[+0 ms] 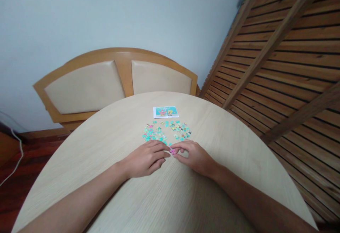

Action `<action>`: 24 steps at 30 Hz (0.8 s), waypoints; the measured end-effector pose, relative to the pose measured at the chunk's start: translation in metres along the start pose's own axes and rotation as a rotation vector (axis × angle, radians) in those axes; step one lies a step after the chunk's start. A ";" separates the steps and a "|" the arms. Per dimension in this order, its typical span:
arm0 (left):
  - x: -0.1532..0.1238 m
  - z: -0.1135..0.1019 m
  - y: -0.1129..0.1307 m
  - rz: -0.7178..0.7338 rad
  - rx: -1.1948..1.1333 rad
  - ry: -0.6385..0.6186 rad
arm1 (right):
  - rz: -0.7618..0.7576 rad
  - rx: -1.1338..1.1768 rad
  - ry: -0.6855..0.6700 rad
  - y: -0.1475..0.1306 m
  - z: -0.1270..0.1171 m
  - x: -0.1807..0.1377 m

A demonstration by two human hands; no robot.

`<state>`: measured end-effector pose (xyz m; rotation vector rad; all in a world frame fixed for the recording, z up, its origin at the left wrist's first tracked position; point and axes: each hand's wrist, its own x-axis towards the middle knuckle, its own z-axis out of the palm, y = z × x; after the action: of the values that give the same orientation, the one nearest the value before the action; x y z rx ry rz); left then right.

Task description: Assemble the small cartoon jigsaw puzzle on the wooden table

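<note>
My left hand (148, 158) and my right hand (192, 157) rest on the round table (106, 148), fingertips meeting over small pink jigsaw pieces (173, 151). Both hands pinch at these pieces, fingers curled together. Just beyond the fingertips lies a scatter of loose jigsaw pieces (167, 131), mostly turquoise with some yellow and pink. Farther back sits a small reference picture card (165, 112) with a turquoise cartoon image.
A wooden headboard with two cream padded panels (117, 80) leans against the wall behind the table. A slatted wooden bed frame (287, 59) leans at the right. A cable (16, 151) runs over the red-brown floor at the left.
</note>
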<state>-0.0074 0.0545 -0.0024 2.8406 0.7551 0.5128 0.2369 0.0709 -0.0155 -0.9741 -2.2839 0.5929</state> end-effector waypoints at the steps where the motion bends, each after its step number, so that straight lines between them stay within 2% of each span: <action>1: 0.000 0.000 0.000 -0.001 -0.005 0.003 | -0.009 -0.001 -0.005 0.000 0.000 0.000; 7: 0.001 0.001 -0.001 0.010 -0.021 0.015 | -0.060 -0.029 -0.038 0.002 0.000 0.000; 18: 0.000 0.002 -0.001 -0.010 -0.001 0.024 | -0.055 -0.088 -0.085 -0.003 -0.005 -0.003; 24: 0.000 0.002 -0.001 -0.002 0.005 0.037 | -0.096 -0.190 -0.099 -0.001 -0.007 -0.005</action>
<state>-0.0067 0.0556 -0.0048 2.8422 0.7670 0.5653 0.2440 0.0676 -0.0111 -0.9337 -2.4955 0.3974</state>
